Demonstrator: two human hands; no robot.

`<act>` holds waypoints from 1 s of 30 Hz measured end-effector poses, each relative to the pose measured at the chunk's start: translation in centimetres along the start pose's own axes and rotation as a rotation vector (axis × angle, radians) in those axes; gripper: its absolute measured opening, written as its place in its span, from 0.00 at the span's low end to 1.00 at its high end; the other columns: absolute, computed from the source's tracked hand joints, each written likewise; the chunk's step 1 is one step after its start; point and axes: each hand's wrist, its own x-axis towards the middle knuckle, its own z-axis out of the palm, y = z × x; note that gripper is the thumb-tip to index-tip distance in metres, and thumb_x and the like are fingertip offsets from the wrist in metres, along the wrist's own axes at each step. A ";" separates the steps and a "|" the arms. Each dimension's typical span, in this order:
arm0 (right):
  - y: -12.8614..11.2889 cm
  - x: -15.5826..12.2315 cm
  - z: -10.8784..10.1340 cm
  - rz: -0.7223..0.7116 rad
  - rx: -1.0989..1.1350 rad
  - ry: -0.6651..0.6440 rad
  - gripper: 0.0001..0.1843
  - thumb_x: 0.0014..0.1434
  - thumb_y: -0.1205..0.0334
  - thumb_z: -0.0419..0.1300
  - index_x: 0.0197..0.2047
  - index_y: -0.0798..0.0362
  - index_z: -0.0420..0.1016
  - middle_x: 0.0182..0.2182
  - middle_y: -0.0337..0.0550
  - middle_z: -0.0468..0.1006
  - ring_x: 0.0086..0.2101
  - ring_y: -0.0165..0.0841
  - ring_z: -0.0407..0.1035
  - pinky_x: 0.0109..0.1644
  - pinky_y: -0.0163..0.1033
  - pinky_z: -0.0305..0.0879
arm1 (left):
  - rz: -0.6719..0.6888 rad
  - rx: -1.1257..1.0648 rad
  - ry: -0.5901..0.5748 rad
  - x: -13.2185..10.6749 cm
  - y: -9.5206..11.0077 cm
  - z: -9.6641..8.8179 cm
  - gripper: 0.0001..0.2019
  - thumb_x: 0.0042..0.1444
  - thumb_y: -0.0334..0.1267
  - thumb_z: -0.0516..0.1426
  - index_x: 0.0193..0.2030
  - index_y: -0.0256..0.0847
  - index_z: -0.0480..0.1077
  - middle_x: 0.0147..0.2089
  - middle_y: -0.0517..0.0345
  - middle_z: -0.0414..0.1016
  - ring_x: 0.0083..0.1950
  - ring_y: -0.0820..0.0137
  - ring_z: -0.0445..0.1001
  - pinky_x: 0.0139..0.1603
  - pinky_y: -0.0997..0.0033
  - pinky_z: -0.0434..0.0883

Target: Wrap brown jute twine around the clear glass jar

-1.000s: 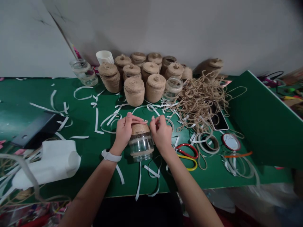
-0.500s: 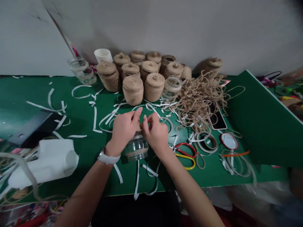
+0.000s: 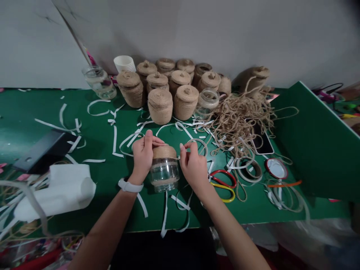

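Note:
A clear glass jar [image 3: 165, 173] lies between my hands, its threaded end toward me. A band of brown jute twine [image 3: 164, 152] covers its far end. My left hand [image 3: 144, 153] grips the jar's left side, thumb up and fingers behind the wrapped part. Just right of the jar, my right hand [image 3: 193, 163] has thumb and index finger pinched together. A short pale strand runs from the band to these fingers. Scissors [image 3: 223, 183] with red and yellow handles lie beside my right wrist.
Several twine-covered jars [image 3: 160, 107] stand along the wall, with a bare glass jar [image 3: 207, 103] beside them. A tangled twine heap [image 3: 239, 116], a phone [image 3: 261, 140] and tape rolls [image 3: 250, 170] are at right. White strips [image 3: 114, 140] litter the green table; a white roll [image 3: 56, 195] lies left.
My hands have moved apart: the left to the jar's left side, the right out to the right. More of the twine band now shows.

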 end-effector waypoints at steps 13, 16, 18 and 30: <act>0.6 -0.2 0.9 -0.022 -0.077 0.010 0.16 0.71 0.55 0.44 0.41 0.55 0.67 0.16 0.34 0.70 0.14 0.28 0.63 0.21 0.33 0.42 | 0.025 0.014 -0.012 0.0 0.0 0.1 0.29 0.66 0.56 0.48 0.21 0.41 0.74 0.22 0.55 0.79 0.27 0.70 0.78 0.34 0.72 0.74; 0.9 0.9 2.2 0.042 -0.125 -0.019 0.16 0.71 0.55 0.43 0.42 0.55 0.66 0.16 0.34 0.69 0.14 0.27 0.60 0.22 0.33 0.38 | 0.009 0.020 0.003 -0.1 0.0 0.0 0.30 0.65 0.57 0.48 0.21 0.41 0.74 0.23 0.55 0.79 0.27 0.70 0.78 0.33 0.72 0.73; 0.9 1.4 2.8 0.057 -0.146 -0.022 0.15 0.71 0.55 0.44 0.42 0.54 0.66 0.16 0.33 0.68 0.14 0.27 0.59 0.22 0.33 0.37 | 0.008 0.033 -0.013 0.0 0.1 -0.4 0.29 0.66 0.56 0.47 0.22 0.41 0.74 0.24 0.55 0.80 0.28 0.69 0.79 0.33 0.72 0.73; -1.8 2.4 1.7 -0.066 -0.314 -0.146 0.09 0.70 0.58 0.49 0.39 0.53 0.64 0.16 0.39 0.72 0.16 0.30 0.64 0.23 0.35 0.36 | 0.236 0.805 -0.211 0.5 3.5 0.1 0.23 0.68 0.50 0.47 0.28 0.43 0.74 0.24 0.52 0.77 0.25 0.60 0.74 0.28 0.67 0.61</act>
